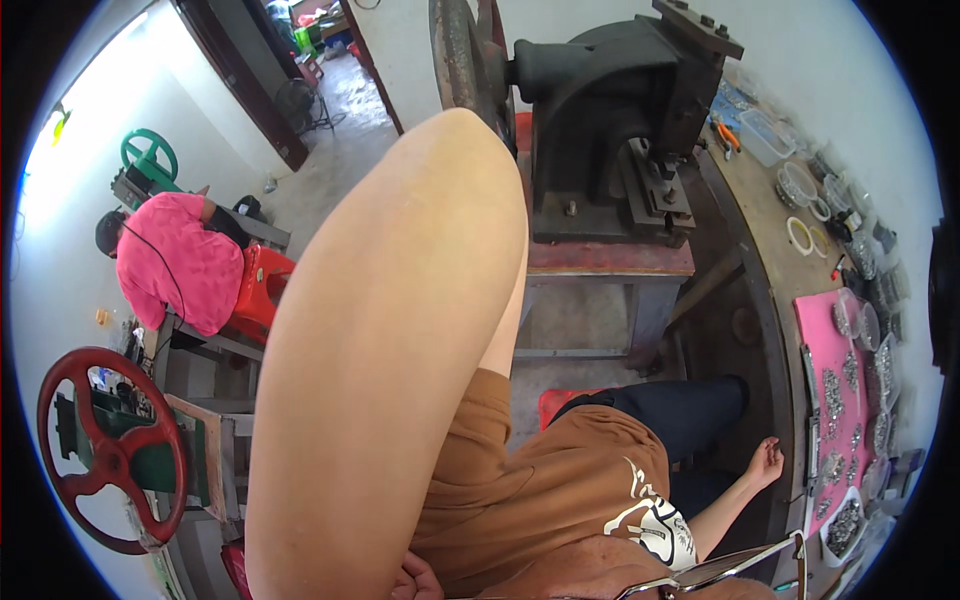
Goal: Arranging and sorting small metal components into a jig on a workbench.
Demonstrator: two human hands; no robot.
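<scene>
My bare left arm is raised, its elbow high and filling the middle of the view. At the lower edge, my left hand [417, 580] shows only in part, with bent fingers close to my head; whatever they grip is out of sight. Beyond the brown shirt [540, 500], my right hand [766, 463] hangs low beside the edge of the workbench [755, 215]. Its fingers curl inward, and anything inside them is too small to make out. A pair of glasses [740, 565] crosses the bottom right.
A heavy black press [605, 120] stands ahead on a red-topped stand [610, 258]. Small metal parts and clear tubs [797, 185] line the bench around a pink mat [815, 310]. At left are a red handwheel [112, 460] and a seated co-worker in pink [180, 260].
</scene>
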